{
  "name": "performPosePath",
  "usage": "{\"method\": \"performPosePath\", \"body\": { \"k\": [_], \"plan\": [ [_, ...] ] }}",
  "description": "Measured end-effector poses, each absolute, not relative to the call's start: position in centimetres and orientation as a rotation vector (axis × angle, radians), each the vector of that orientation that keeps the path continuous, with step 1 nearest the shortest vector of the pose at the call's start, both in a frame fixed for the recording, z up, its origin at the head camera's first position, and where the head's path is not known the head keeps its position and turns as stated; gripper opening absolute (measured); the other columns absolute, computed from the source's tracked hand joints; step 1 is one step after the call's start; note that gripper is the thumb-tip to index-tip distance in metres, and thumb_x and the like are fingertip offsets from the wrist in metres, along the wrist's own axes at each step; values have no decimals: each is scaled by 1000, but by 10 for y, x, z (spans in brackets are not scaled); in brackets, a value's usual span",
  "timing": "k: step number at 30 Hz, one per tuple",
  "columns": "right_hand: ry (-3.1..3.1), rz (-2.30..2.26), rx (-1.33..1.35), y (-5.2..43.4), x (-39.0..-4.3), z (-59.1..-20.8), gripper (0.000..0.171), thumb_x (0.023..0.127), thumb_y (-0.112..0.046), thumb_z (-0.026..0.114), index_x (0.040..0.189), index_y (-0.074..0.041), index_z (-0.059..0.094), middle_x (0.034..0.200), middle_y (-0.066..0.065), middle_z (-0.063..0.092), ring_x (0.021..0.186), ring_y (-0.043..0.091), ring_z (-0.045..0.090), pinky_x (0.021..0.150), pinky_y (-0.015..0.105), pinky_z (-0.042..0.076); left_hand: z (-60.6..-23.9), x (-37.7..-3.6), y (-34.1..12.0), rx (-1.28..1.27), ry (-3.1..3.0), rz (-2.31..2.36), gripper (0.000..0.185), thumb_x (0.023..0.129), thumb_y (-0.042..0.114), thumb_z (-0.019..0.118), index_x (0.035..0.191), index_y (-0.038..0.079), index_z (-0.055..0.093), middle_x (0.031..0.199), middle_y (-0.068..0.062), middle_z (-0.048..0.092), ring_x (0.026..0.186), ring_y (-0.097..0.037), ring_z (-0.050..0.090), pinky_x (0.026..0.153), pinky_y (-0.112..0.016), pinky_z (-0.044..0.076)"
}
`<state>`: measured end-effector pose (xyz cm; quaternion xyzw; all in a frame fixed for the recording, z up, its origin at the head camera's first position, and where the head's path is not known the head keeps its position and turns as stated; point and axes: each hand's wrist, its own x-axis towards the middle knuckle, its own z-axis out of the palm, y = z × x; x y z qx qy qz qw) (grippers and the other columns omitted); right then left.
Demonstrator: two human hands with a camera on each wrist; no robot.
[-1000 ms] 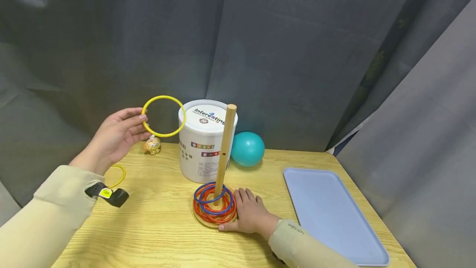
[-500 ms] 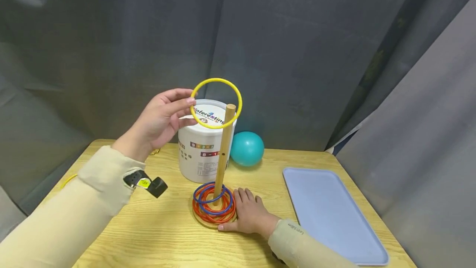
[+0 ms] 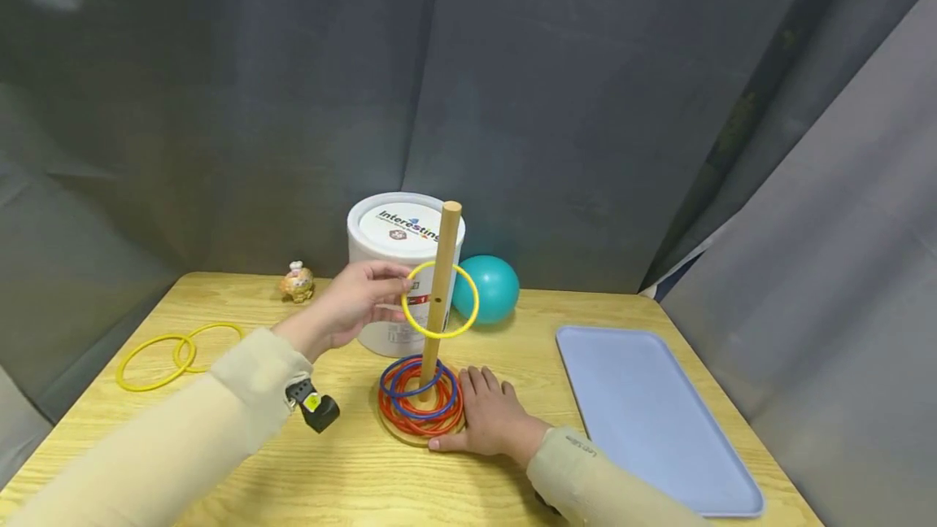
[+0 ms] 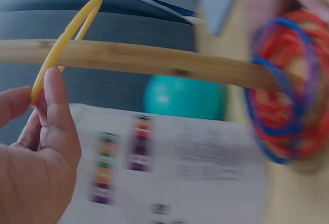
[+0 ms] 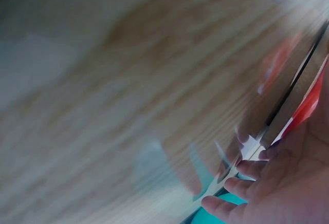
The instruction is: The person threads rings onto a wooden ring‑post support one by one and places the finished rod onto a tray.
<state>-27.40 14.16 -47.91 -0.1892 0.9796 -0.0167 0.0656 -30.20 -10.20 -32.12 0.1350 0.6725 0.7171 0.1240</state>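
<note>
I am watching the left hand (image 3: pixel 351 303) pinching a yellow ring (image 3: pixel 439 300) by its left edge between thumb and fingers (image 4: pixel 54 108), and the ring is sitting around the wooden peg (image 3: pixel 441 283), about halfway up it and tilted. The peg is standing upright on a round wooden base (image 3: pixel 410 432), with red rings (image 3: pixel 420 425) and blue rings (image 3: pixel 410 389) lying stacked around its foot. My right hand (image 3: pixel 494 421) is resting flat on the worktop (image 3: pixel 329 470) with its fingers straight and slightly spread, touching the right edge of the base. Just behind the peg a white tub (image 3: pixel 391 267) with a printed lid is standing, and a teal ball (image 3: pixel 489 287) is lying just to its right. Far left on the worktop two more yellow rings (image 3: pixel 172 348) are lying overlapped, well apart from the peg, and a small figurine (image 3: pixel 296 281) is sitting near the far edge. A pale blue tray (image 3: pixel 644 421) is lying on the right side of the worktop. The right wrist view is blurring badly; I am only making out fingertips against wood grain there.
</note>
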Motion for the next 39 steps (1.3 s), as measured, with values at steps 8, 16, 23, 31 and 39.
{"method": "performPosePath", "body": {
  "k": [8,16,23,31,39],
  "plan": [
    [2950,-36,-564,142,-276,-482,126,76,-92,56,159,-1,32,160,22,36,148,43,32,112,63,37,-390,-307,-107,264,2006,1985,31,104,3,55,129,-16,53,114,-18,57,91,-20,60,76,-30,61],
    [2935,-69,-567,143,-278,-484,125,77,-90,57,159,1,30,160,23,35,148,44,31,112,65,36,-427,-303,-104,156,1989,1949,31,102,0,56,128,-16,54,108,-18,59,87,-21,60,70,-28,60],
    [2952,-66,-557,141,-278,-484,127,76,-91,59,159,1,31,159,21,37,147,42,32,111,63,37,-438,-299,-97,143,1994,1936,26,101,-2,57,123,-16,57,100,-15,61,79,-18,58,66,-26,60],
    [2954,-68,-557,141,-277,-483,127,75,-91,59,158,0,31,159,21,37,147,42,33,111,63,38,-444,-301,-100,188,2153,1819,20,101,0,60,114,-14,63,94,-13,62,76,-17,58,65,-26,59],
    [2944,-72,-550,141,-277,-482,125,76,-89,60,159,-1,30,160,20,35,148,42,31,112,63,36,-447,-307,-134,223,2294,1761,29,103,6,57,121,-16,61,108,-23,66,90,-26,66,80,-42,61]
  ]
}}
